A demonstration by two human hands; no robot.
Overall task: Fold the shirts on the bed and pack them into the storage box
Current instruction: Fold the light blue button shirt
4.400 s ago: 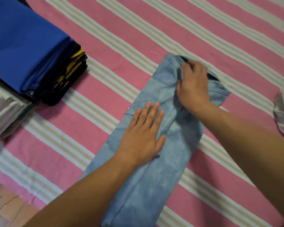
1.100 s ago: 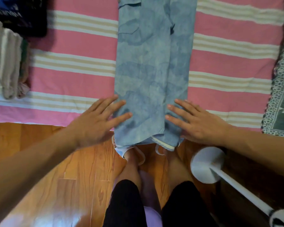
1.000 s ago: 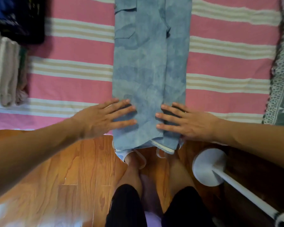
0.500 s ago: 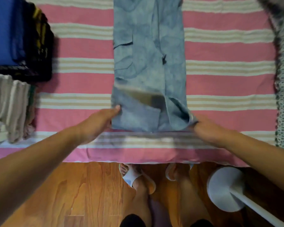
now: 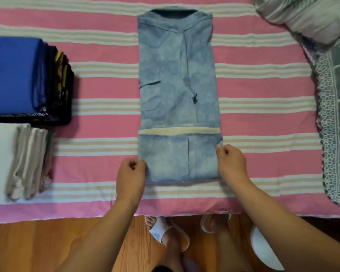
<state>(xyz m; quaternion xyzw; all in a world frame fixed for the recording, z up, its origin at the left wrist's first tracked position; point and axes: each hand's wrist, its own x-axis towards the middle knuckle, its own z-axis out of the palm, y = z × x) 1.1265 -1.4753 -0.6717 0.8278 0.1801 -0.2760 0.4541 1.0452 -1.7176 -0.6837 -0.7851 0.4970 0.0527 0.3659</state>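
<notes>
A light blue patterned shirt (image 5: 177,79) lies on the pink striped bed (image 5: 263,87) as a long narrow strip, collar at the far end. Its bottom part is turned up over the body, and a pale hem band shows across the fold's upper edge. My left hand (image 5: 131,177) has curled fingers that pinch the left edge of this turned-up part. At the right edge my right hand (image 5: 232,163) pinches the cloth the same way. No storage box is in view.
Two stacks of folded shirts sit at the bed's left: one topped in blue (image 5: 14,75), one white and beige (image 5: 10,160). A pillow (image 5: 312,16) and a green lace-edged blanket (image 5: 338,114) lie at right. Below are wooden floor, my slippered feet and a white stand base (image 5: 263,250).
Both hands have carried the shirt's bottom end up off the bed's edge and laid it over the body. The fold now lies flat, and the view has tilted up the bed.
</notes>
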